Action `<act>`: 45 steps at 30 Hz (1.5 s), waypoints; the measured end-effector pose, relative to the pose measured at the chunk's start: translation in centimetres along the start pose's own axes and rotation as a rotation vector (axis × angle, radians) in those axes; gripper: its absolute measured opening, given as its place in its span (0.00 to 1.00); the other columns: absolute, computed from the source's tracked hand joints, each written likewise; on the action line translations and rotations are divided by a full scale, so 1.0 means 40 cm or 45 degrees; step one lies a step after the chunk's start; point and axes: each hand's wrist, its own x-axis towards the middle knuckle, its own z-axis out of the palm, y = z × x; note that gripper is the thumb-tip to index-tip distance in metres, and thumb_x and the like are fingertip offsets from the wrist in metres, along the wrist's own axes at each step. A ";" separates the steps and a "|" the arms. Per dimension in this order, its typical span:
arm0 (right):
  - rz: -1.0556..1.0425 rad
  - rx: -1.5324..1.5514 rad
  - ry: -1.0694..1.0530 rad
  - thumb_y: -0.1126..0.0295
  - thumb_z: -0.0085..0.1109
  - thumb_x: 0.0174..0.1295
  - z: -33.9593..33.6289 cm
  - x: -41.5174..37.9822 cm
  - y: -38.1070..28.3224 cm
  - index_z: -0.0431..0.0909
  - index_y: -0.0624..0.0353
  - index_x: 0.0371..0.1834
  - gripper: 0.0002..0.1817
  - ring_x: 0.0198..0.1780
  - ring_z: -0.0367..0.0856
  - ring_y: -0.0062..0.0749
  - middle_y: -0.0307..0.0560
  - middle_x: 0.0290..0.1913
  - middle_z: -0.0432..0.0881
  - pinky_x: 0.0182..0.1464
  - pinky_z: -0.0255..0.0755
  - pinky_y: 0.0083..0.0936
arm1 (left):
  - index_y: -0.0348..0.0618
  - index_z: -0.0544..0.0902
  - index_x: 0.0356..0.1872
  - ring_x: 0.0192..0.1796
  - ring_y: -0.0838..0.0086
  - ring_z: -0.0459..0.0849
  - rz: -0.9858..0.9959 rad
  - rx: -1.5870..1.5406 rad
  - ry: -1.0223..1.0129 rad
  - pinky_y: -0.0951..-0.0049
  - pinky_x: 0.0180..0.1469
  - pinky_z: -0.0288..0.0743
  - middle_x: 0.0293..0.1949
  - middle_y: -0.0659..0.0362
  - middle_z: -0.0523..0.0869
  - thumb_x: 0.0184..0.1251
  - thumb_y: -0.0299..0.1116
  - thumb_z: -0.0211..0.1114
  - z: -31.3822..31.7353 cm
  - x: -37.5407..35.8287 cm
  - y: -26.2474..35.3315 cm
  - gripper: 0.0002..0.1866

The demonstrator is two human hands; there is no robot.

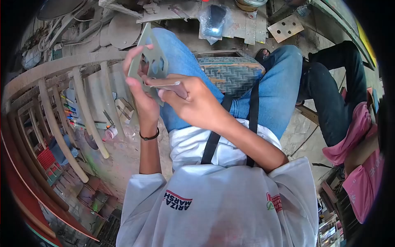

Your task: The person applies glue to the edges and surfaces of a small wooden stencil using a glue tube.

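Your left hand point(140, 88) grips a cut-out wooden panel point(150, 61), long axis upright; your right hand point(193, 103) pinches sandpaper point(166, 85) against it, curved slats point(82, 115) nearby.

One camera sits on my head, looking steeply down over my chest and lap, close to my hands; its fisheye lens bends the floor point(123, 152) and clutter around the edges.

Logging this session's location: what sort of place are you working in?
Most likely a small woodworking or craft workshop. Curved wooden slats lean along the side, planks and a drilled board lie on the dusty floor, and the left hand holds a flat cut-out piece that the right hand works.
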 end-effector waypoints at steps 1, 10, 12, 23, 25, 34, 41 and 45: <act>-0.144 -0.104 0.028 0.77 0.55 0.59 0.001 0.000 -0.014 0.82 0.59 0.53 0.18 0.34 0.80 0.37 0.57 0.45 0.83 0.41 0.73 0.28 | 0.43 0.65 0.64 0.67 0.63 0.68 -0.013 -0.045 0.044 0.59 0.66 0.61 0.62 0.50 0.72 0.73 0.64 0.34 0.005 -0.003 0.000 0.36; -0.401 -0.707 -0.182 0.80 0.58 0.54 0.006 -0.023 0.052 0.82 0.51 0.52 0.22 0.32 0.80 0.49 0.57 0.35 0.75 0.38 0.75 0.39 | 0.47 0.60 0.67 0.68 0.52 0.67 -0.260 -0.561 -0.119 0.48 0.67 0.61 0.66 0.42 0.66 0.76 0.56 0.34 -0.106 -0.055 0.045 0.29; -0.401 -0.847 -0.266 0.77 0.63 0.53 0.017 -0.024 0.053 0.81 0.46 0.54 0.23 0.34 0.81 0.52 0.58 0.39 0.74 0.38 0.76 0.41 | 0.46 0.61 0.66 0.66 0.56 0.69 -0.366 -0.577 -0.037 0.53 0.65 0.64 0.63 0.43 0.69 0.76 0.53 0.39 -0.118 -0.046 0.072 0.27; -0.521 -1.007 -0.235 0.84 0.61 0.45 0.024 -0.022 0.027 0.82 0.49 0.53 0.28 0.36 0.82 0.48 0.54 0.40 0.76 0.39 0.77 0.39 | 0.41 0.68 0.64 0.54 0.73 0.79 -0.881 -0.097 -0.402 0.71 0.54 0.72 0.54 0.52 0.80 0.68 0.39 0.60 -0.108 0.052 0.167 0.26; -0.494 -1.014 -0.234 0.83 0.61 0.45 0.016 -0.023 0.016 0.82 0.50 0.52 0.27 0.37 0.82 0.48 0.55 0.42 0.77 0.40 0.78 0.39 | 0.38 0.64 0.68 0.63 0.66 0.73 -0.752 0.066 -0.557 0.69 0.62 0.67 0.55 0.49 0.78 0.66 0.36 0.58 -0.090 0.051 0.184 0.30; -0.669 -1.147 -0.184 0.72 0.65 0.51 0.009 0.022 -0.012 0.85 0.59 0.39 0.11 0.35 0.82 0.52 0.59 0.39 0.77 0.37 0.77 0.42 | 0.42 0.53 0.73 0.59 0.65 0.75 -0.258 -0.010 -0.504 0.67 0.61 0.70 0.55 0.46 0.77 0.60 0.41 0.66 -0.094 0.083 0.185 0.43; -0.530 -1.346 -0.202 0.74 0.62 0.52 -0.020 0.049 0.037 0.86 0.57 0.39 0.10 0.35 0.83 0.51 0.58 0.36 0.78 0.37 0.76 0.42 | 0.36 0.63 0.63 0.51 0.70 0.77 -0.213 -0.104 -0.063 0.57 0.59 0.77 0.43 0.54 0.75 0.65 0.22 0.57 -0.112 0.008 0.117 0.25; -0.450 -1.331 -0.242 0.78 0.62 0.52 -0.058 0.054 0.078 0.82 0.46 0.53 0.23 0.34 0.81 0.47 0.51 0.36 0.76 0.37 0.76 0.39 | 0.31 0.69 0.55 0.46 0.72 0.77 -0.278 -0.049 0.213 0.60 0.54 0.80 0.40 0.55 0.75 0.70 0.22 0.51 -0.139 -0.016 0.108 0.14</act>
